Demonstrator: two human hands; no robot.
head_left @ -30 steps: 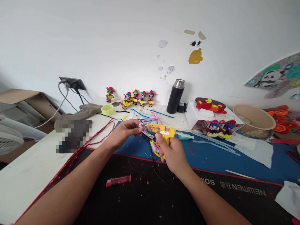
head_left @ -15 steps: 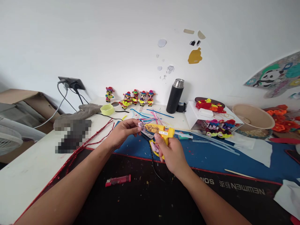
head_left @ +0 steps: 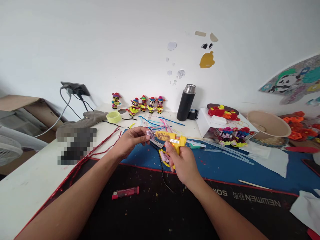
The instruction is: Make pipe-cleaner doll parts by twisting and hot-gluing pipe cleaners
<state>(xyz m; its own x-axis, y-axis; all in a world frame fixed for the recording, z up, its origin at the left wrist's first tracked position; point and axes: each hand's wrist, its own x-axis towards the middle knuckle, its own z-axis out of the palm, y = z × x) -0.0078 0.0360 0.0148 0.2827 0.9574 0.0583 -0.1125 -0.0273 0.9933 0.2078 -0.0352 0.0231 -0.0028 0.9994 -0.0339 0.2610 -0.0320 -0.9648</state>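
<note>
A yellow hot glue gun [head_left: 172, 139] is gripped in my right hand [head_left: 184, 160], its browned nozzle end pointing left. My left hand [head_left: 135, 140] pinches a small pale lilac fuzzy piece [head_left: 150, 135] between thumb and fingers, right at the nozzle tip. Whether the nozzle touches the piece I cannot tell. A black cord [head_left: 163, 178] hangs below the glue gun. Behind and below the nozzle, a metal tool [head_left: 156, 143] lies on the blue mat, partly hidden by my hands.
A red lighter [head_left: 125, 192] lies on the black mat [head_left: 140, 220]. Pipe cleaners [head_left: 162, 124], several small fuzzy figures [head_left: 134, 106] and a black flask [head_left: 186, 102] stand or lie behind my hands. Clear glue sticks [head_left: 231, 151] and a white box [head_left: 206, 126] are on the right.
The glue gun's nozzle and the lilac piece keep nearly the same place, with the piece turned slightly in my left fingers. The whole view has shifted a little.
</note>
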